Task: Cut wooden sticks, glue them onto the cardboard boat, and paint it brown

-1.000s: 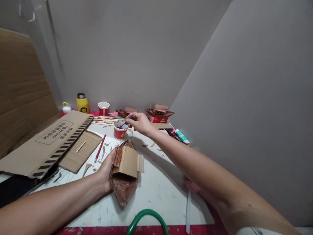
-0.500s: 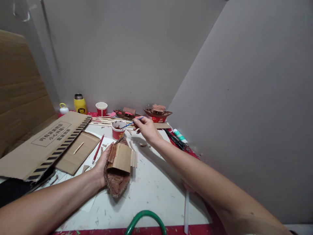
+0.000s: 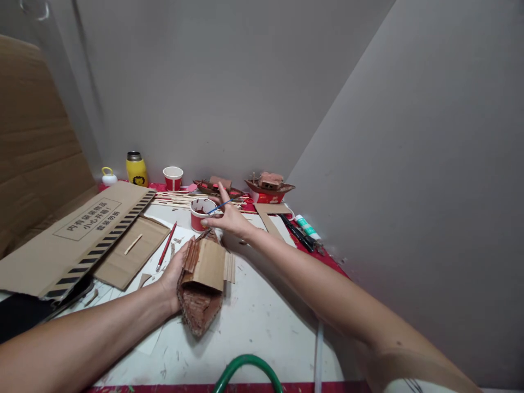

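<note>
My left hand (image 3: 174, 278) holds a small brown cardboard boat (image 3: 200, 311) by its left side, bow toward me. A curved, unpainted cardboard roof (image 3: 209, 265) covers its middle, with ridged strips at both sides, the left ones painted brown. Just beyond the boat stands a red and white paper cup (image 3: 198, 220) with dark brown paint inside. My right hand (image 3: 231, 219) is around the cup's right side, thumb on the front, a finger behind the rim and the index finger raised. A blue paintbrush (image 3: 221, 207) leans in the cup.
Two finished-looking boats, one low boat (image 3: 219, 186) and one on a red box (image 3: 268, 195), stand by the wall. Thin wooden sticks (image 3: 176, 198), a red pencil (image 3: 166, 246), a printed cardboard flap (image 3: 90, 229), a yellow bottle (image 3: 136, 170) and a glue stick (image 3: 307, 226) lie or stand around.
My right hand has let go of the paintbrush, which now rests in the cup, and its fingers have spread around the cup. The left hand still holds the boat. The view has shifted slightly.
</note>
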`<state>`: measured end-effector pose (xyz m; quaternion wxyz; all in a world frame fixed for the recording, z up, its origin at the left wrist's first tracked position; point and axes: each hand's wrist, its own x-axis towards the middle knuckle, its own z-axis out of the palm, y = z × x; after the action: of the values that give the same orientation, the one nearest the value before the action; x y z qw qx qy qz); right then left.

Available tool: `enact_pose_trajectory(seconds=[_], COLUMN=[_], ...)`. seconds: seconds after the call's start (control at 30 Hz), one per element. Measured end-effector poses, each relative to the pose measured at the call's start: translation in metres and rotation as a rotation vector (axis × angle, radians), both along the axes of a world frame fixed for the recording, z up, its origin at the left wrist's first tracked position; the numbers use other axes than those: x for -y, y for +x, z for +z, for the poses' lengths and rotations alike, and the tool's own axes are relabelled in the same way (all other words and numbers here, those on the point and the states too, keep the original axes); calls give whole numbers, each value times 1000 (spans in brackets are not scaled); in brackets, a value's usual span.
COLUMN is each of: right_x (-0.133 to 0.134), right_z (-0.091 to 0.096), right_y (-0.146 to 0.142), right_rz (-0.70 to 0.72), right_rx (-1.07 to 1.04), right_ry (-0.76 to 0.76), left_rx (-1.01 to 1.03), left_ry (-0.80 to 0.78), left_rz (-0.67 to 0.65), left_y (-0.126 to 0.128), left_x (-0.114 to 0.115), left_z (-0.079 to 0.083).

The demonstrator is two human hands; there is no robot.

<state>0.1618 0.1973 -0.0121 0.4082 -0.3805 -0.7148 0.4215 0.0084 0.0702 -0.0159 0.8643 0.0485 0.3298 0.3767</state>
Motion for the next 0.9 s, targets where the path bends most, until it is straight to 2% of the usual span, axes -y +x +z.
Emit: enact_pose_trajectory(seconds=[0.23, 0.37, 0.47, 0.63, 0.77, 0.9], right_x=[-5, 1, 22, 83, 116, 127], right_z=[-2, 3, 11, 13, -2, -18], right_y=[-15, 4, 40, 100, 115, 120], right_rz=[-36, -109, -169, -292, -290, -294], right_rx=[-40, -23, 5, 114, 153, 115], right_ry=[53, 78, 92, 75, 46, 35], left_rx=[-73, -149, -202, -268, -326, -376], left_ry=[9, 1, -13, -39, -36, -29], left_rz=[-9, -12, -25, -90, -151, -159], left_y=[2, 3, 5, 11, 15, 17], left_x=[-1, -1, 2, 13, 20, 22], left_z=[3, 8, 12, 12, 13, 17])
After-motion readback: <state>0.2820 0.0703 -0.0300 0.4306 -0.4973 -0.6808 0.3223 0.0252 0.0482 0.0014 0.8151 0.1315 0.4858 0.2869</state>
